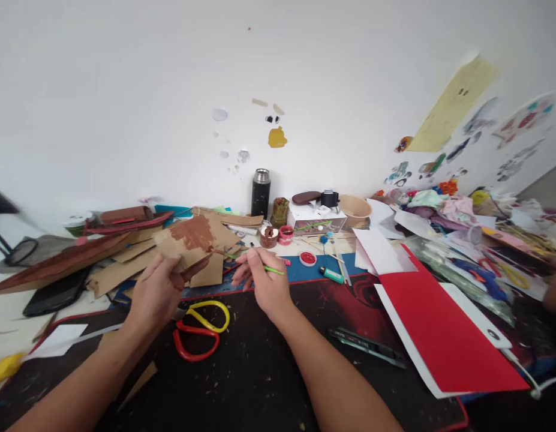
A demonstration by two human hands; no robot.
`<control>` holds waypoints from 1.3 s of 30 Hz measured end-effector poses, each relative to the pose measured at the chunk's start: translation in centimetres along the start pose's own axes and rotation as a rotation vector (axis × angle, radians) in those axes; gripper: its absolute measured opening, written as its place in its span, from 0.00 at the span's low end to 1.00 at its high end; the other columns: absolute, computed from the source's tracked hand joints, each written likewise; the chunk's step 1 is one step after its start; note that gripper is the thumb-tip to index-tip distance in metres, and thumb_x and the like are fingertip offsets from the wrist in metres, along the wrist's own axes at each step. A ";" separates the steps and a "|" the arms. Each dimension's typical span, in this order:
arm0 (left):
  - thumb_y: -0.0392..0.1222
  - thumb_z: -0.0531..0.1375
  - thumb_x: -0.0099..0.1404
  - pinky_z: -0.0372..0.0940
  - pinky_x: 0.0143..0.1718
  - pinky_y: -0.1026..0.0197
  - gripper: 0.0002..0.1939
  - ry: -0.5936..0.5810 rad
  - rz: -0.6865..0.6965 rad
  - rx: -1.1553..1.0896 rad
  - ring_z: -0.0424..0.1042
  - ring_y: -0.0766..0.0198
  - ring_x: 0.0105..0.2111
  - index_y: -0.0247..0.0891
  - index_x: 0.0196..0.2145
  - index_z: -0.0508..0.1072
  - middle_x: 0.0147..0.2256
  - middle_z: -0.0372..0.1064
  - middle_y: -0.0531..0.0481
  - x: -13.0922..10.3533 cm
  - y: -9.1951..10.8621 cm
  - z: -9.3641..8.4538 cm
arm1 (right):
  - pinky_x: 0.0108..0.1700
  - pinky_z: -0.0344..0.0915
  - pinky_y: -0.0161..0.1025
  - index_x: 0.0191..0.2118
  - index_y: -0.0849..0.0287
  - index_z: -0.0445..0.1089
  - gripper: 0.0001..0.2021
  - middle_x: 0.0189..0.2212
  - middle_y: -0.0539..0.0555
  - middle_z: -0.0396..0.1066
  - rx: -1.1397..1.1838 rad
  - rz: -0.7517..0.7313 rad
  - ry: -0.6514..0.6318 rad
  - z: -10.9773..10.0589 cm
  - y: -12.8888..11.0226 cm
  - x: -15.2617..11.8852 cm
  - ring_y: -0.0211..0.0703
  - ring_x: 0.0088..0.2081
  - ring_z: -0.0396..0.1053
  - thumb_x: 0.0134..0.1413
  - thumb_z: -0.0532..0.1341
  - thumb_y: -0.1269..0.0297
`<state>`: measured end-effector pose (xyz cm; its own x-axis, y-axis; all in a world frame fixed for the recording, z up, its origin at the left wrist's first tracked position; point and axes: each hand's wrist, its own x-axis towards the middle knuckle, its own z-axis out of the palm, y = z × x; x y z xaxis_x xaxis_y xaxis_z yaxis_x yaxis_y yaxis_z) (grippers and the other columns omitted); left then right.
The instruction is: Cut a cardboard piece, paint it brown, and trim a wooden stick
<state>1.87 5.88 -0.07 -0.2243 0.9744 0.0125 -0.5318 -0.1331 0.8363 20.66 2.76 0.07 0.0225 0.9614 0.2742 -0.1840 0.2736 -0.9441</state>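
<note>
My left hand (pixel 158 288) grips a piece of cardboard (pixel 170 241) by its lower edge and holds it tilted up. Reddish-brown paint covers much of the cardboard's upper face. Closed around a thin green paintbrush (pixel 274 270) is my right hand (pixel 264 276), and the brush tip points left at the painted face. A pink-ended stick shows by the same fingers; whether they hold it too I cannot tell. Beyond the hands stand an open jar of brown paint (pixel 269 239) and a small red paint pot (pixel 285 235). Scissors (pixel 202 330) with red and yellow handles lie below the cardboard.
A black flask (pixel 261 193) stands against the wall. Red paper (pixel 448 327) and a dark green cutter (pixel 366 347) lie to the right. A red lid (pixel 307 258) and a green lighter (pixel 331 275) sit mid-table. Cardboard pieces (pixel 125 267) pile up at left. Another person's hand (pixel 555 288) shows far right.
</note>
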 end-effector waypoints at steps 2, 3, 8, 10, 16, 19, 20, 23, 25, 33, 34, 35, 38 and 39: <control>0.36 0.68 0.58 0.76 0.57 0.42 0.16 -0.007 -0.013 -0.019 0.78 0.49 0.52 0.36 0.46 0.82 0.53 0.80 0.43 0.3 -0.3 -0.3 | 0.20 0.64 0.29 0.37 0.57 0.74 0.25 0.23 0.50 0.76 -0.005 0.001 -0.046 0.5 0.2 -0.4 0.39 0.22 0.76 0.68 0.58 0.38; 0.36 0.67 0.59 0.77 0.55 0.44 0.15 -0.020 -0.021 -0.026 0.79 0.50 0.52 0.36 0.46 0.82 0.53 0.80 0.42 0.4 -0.4 -0.5 | 0.20 0.64 0.29 0.37 0.57 0.74 0.25 0.24 0.51 0.77 -0.013 0.002 -0.067 0.6 0.3 -0.5 0.39 0.23 0.77 0.68 0.57 0.39; 0.38 0.67 0.61 0.80 0.49 0.47 0.16 -0.039 -0.009 -0.028 0.79 0.47 0.52 0.35 0.48 0.83 0.53 0.80 0.40 0.5 -0.3 -0.6 | 0.21 0.65 0.29 0.38 0.57 0.75 0.25 0.25 0.52 0.78 -0.006 0.005 -0.041 0.1 0.2 0.0 0.40 0.25 0.78 0.68 0.58 0.39; 0.37 0.67 0.60 0.79 0.51 0.44 0.18 -0.025 0.002 -0.040 0.79 0.45 0.53 0.35 0.49 0.82 0.53 0.80 0.40 0.4 -0.1 -0.5 | 0.21 0.65 0.29 0.38 0.58 0.74 0.25 0.24 0.51 0.77 0.027 0.006 0.032 -0.3 0.0 0.4 0.40 0.23 0.78 0.67 0.58 0.38; 0.36 0.69 0.60 0.78 0.53 0.44 0.22 -0.057 -0.015 -0.062 0.80 0.46 0.52 0.37 0.53 0.80 0.54 0.80 0.40 0.4 -0.3 -0.6 | 0.21 0.65 0.28 0.37 0.58 0.75 0.25 0.25 0.51 0.78 0.011 0.029 -0.080 0.6 0.4 -0.4 0.39 0.23 0.77 0.67 0.58 0.38; 0.35 0.68 0.59 0.77 0.55 0.42 0.23 -0.049 -0.012 -0.067 0.79 0.46 0.53 0.38 0.53 0.80 0.52 0.81 0.41 0.4 0.0 -0.4 | 0.22 0.64 0.28 0.38 0.58 0.75 0.24 0.25 0.51 0.78 -0.006 0.025 -0.096 0.7 0.4 -0.6 0.38 0.24 0.78 0.69 0.57 0.41; 0.35 0.67 0.59 0.76 0.55 0.41 0.23 -0.043 -0.010 -0.064 0.79 0.45 0.54 0.38 0.53 0.80 0.52 0.81 0.41 0.3 0.2 -0.3 | 0.22 0.65 0.28 0.38 0.58 0.75 0.24 0.24 0.51 0.78 0.007 0.024 -0.066 0.5 0.3 -0.4 0.38 0.24 0.78 0.69 0.58 0.41; 0.34 0.66 0.60 0.76 0.55 0.39 0.22 -0.010 0.000 -0.054 0.78 0.44 0.56 0.37 0.52 0.80 0.52 0.81 0.41 0.2 0.5 0.0 | 0.21 0.66 0.29 0.37 0.58 0.74 0.24 0.22 0.51 0.77 0.059 0.018 0.070 -0.3 -0.2 0.4 0.39 0.22 0.76 0.67 0.59 0.39; 0.33 0.65 0.60 0.77 0.55 0.40 0.21 0.002 0.007 -0.046 0.78 0.44 0.56 0.37 0.52 0.81 0.53 0.81 0.41 0.1 0.5 0.1 | 0.20 0.66 0.29 0.36 0.58 0.74 0.24 0.21 0.50 0.76 0.077 0.017 0.110 -0.6 -0.4 0.7 0.39 0.21 0.76 0.65 0.61 0.38; 0.32 0.62 0.61 0.79 0.51 0.42 0.19 0.016 -0.011 -0.043 0.80 0.46 0.52 0.35 0.49 0.82 0.49 0.82 0.40 0.3 0.5 0.1 | 0.19 0.64 0.29 0.36 0.58 0.74 0.27 0.21 0.50 0.76 0.143 0.091 -0.031 0.4 -0.1 0.1 0.39 0.20 0.75 0.62 0.61 0.35; 0.32 0.62 0.60 0.79 0.51 0.41 0.19 0.017 -0.017 -0.050 0.80 0.45 0.52 0.35 0.49 0.82 0.50 0.82 0.40 0.3 0.5 0.1 | 0.19 0.64 0.29 0.36 0.58 0.73 0.27 0.20 0.50 0.76 0.169 0.095 0.012 0.2 -0.2 0.3 0.39 0.19 0.75 0.62 0.62 0.35; 0.32 0.62 0.60 0.79 0.51 0.41 0.19 0.017 -0.024 -0.059 0.80 0.44 0.53 0.35 0.49 0.82 0.50 0.82 0.39 0.3 0.6 0.1 | 0.19 0.65 0.30 0.35 0.58 0.73 0.27 0.20 0.50 0.76 0.194 0.100 0.062 -0.1 -0.2 0.6 0.40 0.19 0.75 0.61 0.62 0.35; 0.30 0.61 0.61 0.77 0.53 0.39 0.19 0.012 -0.049 -0.094 0.80 0.43 0.54 0.34 0.49 0.81 0.51 0.82 0.38 0.2 0.6 0.2 | 0.18 0.64 0.31 0.35 0.58 0.73 0.26 0.19 0.51 0.76 0.257 0.117 0.163 -0.6 0.1 1.2 0.42 0.19 0.76 0.59 0.65 0.35; 0.29 0.61 0.61 0.77 0.53 0.39 0.19 0.014 -0.064 -0.104 0.80 0.42 0.53 0.33 0.49 0.81 0.51 0.81 0.37 0.1 0.6 0.2 | 0.17 0.64 0.31 0.36 0.58 0.73 0.26 0.19 0.51 0.76 0.278 0.132 0.161 -0.5 0.2 1.3 0.43 0.19 0.76 0.58 0.65 0.35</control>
<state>1.74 5.97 0.52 -0.1984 0.9790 -0.0471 -0.6273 -0.0899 0.7736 21.16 4.09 0.11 0.1314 0.9863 0.0995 -0.4555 0.1493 -0.8776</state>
